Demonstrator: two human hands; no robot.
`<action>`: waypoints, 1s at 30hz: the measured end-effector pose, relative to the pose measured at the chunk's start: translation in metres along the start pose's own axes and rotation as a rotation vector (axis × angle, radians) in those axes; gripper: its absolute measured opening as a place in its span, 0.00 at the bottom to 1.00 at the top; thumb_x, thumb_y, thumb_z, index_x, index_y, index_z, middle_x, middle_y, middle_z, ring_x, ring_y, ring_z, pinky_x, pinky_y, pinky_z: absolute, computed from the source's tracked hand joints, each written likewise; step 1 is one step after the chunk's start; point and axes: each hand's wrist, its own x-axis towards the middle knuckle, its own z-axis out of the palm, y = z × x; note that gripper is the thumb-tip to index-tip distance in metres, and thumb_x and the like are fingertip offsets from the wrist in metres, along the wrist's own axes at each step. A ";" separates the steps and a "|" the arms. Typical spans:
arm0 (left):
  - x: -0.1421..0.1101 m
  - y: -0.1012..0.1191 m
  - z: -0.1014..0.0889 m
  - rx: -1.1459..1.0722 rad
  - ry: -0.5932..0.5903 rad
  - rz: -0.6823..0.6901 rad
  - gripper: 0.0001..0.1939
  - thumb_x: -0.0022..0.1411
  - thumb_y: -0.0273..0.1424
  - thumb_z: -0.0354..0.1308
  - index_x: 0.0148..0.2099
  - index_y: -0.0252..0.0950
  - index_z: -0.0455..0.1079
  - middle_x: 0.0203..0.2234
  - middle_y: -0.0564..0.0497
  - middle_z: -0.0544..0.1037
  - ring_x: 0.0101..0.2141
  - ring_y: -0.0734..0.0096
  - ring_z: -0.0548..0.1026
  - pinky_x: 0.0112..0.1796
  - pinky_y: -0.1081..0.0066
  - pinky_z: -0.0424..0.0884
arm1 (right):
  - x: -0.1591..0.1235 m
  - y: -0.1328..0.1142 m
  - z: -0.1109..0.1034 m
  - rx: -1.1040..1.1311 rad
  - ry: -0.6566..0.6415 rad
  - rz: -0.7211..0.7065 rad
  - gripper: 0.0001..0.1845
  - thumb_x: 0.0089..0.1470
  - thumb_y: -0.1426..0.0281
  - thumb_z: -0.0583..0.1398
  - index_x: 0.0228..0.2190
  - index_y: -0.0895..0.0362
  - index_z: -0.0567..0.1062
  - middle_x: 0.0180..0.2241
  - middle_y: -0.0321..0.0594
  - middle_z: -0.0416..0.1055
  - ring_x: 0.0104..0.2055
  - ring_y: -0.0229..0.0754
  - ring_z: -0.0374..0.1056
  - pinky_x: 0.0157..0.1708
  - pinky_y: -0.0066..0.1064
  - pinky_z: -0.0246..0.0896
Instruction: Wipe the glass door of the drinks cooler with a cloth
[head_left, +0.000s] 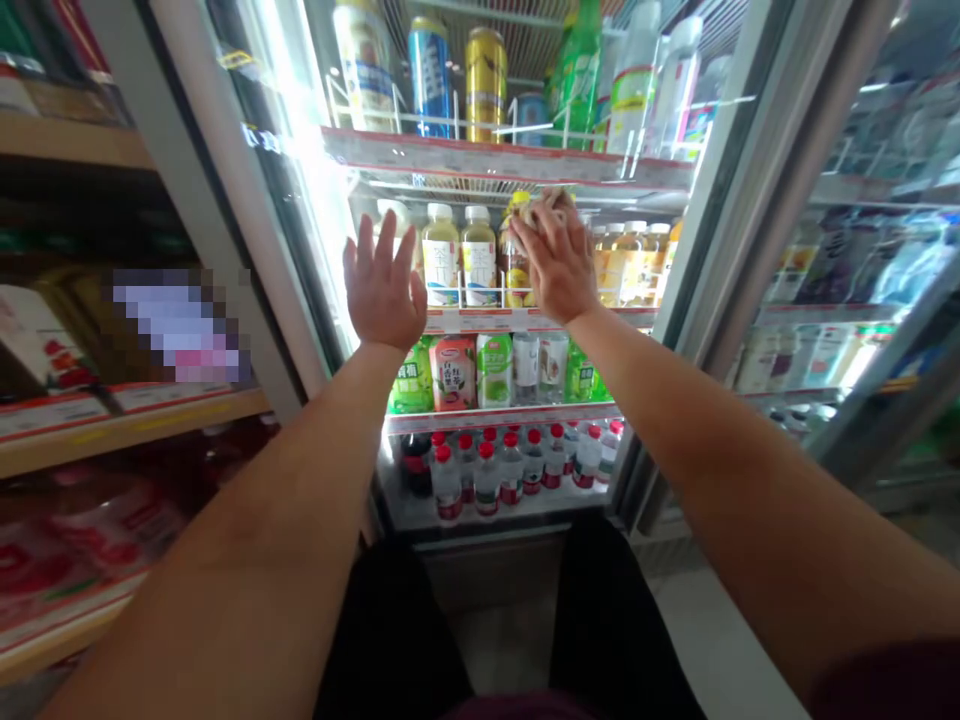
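Observation:
My left hand (pixel 386 290) is raised with its fingers spread, palm forward, and appears to lie flat against the glass door of a lit drinks fridge. To its right, my right hand (pixel 561 268) presses a crumpled beige cloth (pixel 553 203) against the glass at about the same height. The cloth shows above and between the fingers; the rest of it is hidden under the hand. Behind the hands stand pale bottles (pixel 478 258) with white labels and a yellow-capped bottle (pixel 517 270), partly covered by my right hand.
Upper shelf cans (pixel 486 85) and a green bottle (pixel 581 75) stand inside the fridge. Cartons (pixel 454 372) and red-capped bottles (pixel 486 480) fill the lower shelves. A metal door frame (pixel 739 220) runs along the right. Wooden shelves (pixel 142 425) with goods stand at left.

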 end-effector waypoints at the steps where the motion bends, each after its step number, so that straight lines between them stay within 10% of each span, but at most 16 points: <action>1: 0.000 0.000 0.000 -0.004 -0.004 -0.001 0.30 0.74 0.39 0.46 0.74 0.39 0.56 0.75 0.56 0.51 0.75 0.62 0.40 0.73 0.45 0.37 | -0.001 -0.001 0.000 0.000 -0.013 -0.012 0.30 0.71 0.65 0.44 0.70 0.45 0.64 0.72 0.37 0.59 0.77 0.57 0.44 0.74 0.61 0.40; 30: -0.002 0.002 -0.003 -0.036 -0.025 -0.015 0.31 0.76 0.45 0.41 0.74 0.38 0.56 0.75 0.55 0.50 0.75 0.66 0.37 0.74 0.50 0.34 | -0.010 -0.001 -0.001 -0.011 -0.107 -0.094 0.31 0.70 0.62 0.45 0.70 0.44 0.63 0.71 0.35 0.59 0.76 0.58 0.47 0.74 0.60 0.40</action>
